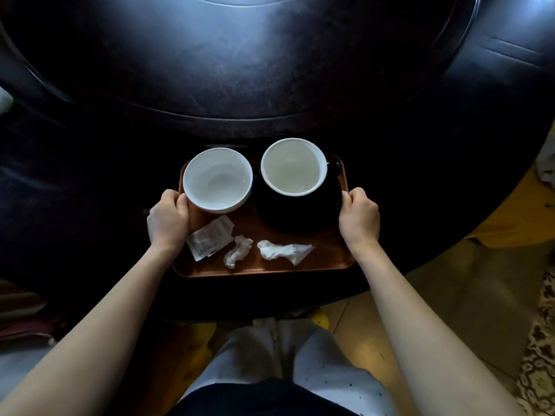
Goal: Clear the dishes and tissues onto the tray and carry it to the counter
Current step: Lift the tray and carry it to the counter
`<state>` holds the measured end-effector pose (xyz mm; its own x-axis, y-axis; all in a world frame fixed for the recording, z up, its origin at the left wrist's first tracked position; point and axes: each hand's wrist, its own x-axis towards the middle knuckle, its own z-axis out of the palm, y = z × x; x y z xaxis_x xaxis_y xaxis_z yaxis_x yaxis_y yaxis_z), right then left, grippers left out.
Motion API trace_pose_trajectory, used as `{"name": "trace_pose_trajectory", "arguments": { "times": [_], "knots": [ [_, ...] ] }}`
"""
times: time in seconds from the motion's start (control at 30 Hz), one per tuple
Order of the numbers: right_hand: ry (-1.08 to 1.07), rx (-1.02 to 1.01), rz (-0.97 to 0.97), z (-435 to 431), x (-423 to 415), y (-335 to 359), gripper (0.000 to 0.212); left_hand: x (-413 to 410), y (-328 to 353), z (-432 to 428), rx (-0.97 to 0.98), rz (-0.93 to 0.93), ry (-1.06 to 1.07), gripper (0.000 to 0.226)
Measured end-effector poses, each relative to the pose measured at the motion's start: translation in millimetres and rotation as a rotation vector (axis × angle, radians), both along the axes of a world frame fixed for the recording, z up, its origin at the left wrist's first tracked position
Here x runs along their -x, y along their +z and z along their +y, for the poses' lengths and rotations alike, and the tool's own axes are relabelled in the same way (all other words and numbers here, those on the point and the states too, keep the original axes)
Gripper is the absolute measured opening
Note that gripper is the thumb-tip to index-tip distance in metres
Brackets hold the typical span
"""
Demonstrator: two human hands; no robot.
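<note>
A copper-brown tray (264,270) sits at the near edge of a dark round table (270,70). On it stand a white bowl (217,180) at the left and a white-lined cup (294,166) on a black saucer (288,217) at the right. Near the tray's front lie a folded printed tissue packet (210,237) and two crumpled white tissues (238,250) (283,250). My left hand (168,219) grips the tray's left rim. The right rim is gripped by my right hand (359,214).
The table has a raised inner disc (240,40) beyond the tray. Below the table edge are my legs in light trousers (285,355), a yellowish tiled floor (435,295) and a patterned rug (540,355) at the far right.
</note>
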<state>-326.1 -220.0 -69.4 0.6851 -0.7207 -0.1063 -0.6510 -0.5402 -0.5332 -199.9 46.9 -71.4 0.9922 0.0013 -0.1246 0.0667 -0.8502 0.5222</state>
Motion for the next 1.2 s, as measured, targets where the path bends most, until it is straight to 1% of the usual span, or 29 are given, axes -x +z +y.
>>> {"name": "trace_pose_trajectory", "arguments": {
  "times": [0.1, 0.3, 0.63, 0.93, 1.03, 1.2],
  "knots": [
    [-0.033, -0.101, -0.055, -4, 4, -3, 0.029, 3, 0, 0, 0.061, -0.009, 0.007, 0.027],
    [0.023, -0.194, -0.197, -7, 13, -9, 0.025, 9, 2, -3, 0.109, -0.010, 0.013, 0.027],
    [0.027, -0.171, -0.305, -5, 18, -17, 0.026, 9, 5, -3, 0.178, 0.034, 0.020, 0.027],
    [0.046, -0.084, -0.320, -9, 12, -17, 0.030, 8, 3, -7, 0.202, 0.044, 0.055, 0.028],
    [0.046, -0.123, -0.376, -10, 10, -10, 0.030, 7, 3, -7, 0.187, 0.029, 0.066, 0.027],
    [0.135, -0.207, -0.397, -12, 11, -7, 0.035, 9, 2, -8, 0.196, -0.002, 0.071, 0.027]
  ]
}}
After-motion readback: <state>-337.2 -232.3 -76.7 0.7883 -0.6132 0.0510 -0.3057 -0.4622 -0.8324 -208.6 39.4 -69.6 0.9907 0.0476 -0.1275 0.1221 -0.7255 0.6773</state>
